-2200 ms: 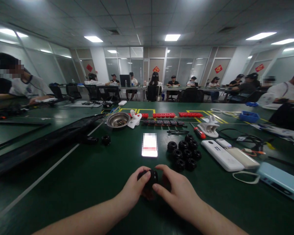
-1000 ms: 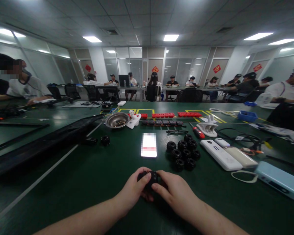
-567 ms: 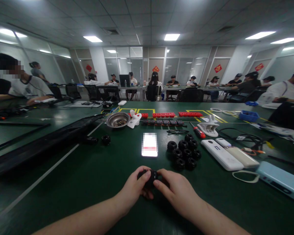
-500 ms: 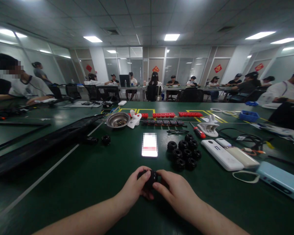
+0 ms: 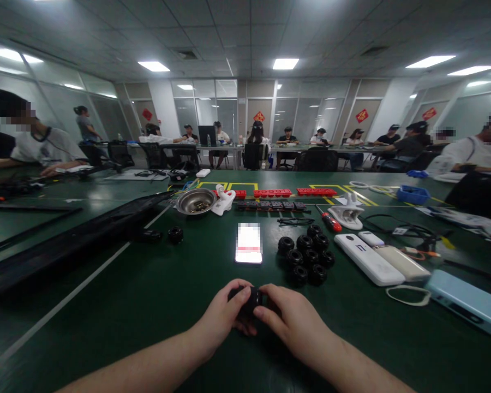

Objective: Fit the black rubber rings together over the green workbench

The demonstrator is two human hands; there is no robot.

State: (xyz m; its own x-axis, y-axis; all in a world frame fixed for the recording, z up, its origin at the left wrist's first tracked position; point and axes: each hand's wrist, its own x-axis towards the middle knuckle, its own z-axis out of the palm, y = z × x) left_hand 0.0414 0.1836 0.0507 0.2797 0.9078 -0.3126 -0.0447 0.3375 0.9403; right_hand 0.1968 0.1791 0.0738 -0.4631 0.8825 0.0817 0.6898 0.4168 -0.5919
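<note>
A small round black part (image 5: 251,299) sits between both my hands, just above the green table (image 5: 147,305). My left hand (image 5: 225,314) wraps its fingers round the part's left side. My right hand (image 5: 288,319) pinches its right side with thumb and fingertips. Beyond them lies a lit phone (image 5: 249,243). A cluster of several similar black round parts (image 5: 306,252) rests to the right of the phone. One more black part (image 5: 175,234) lies alone to the left.
White power banks (image 5: 368,259) and a light blue box (image 5: 466,300) lie at right, with cables. A metal bowl (image 5: 196,200), red strips (image 5: 273,192) and a red-handled screwdriver (image 5: 330,220) lie farther back. A long black panel (image 5: 73,234) stretches left. People sit around.
My hands have turned slightly round the black part, which now shows less between the fingers. A person at far left has walked in along the glass wall.
</note>
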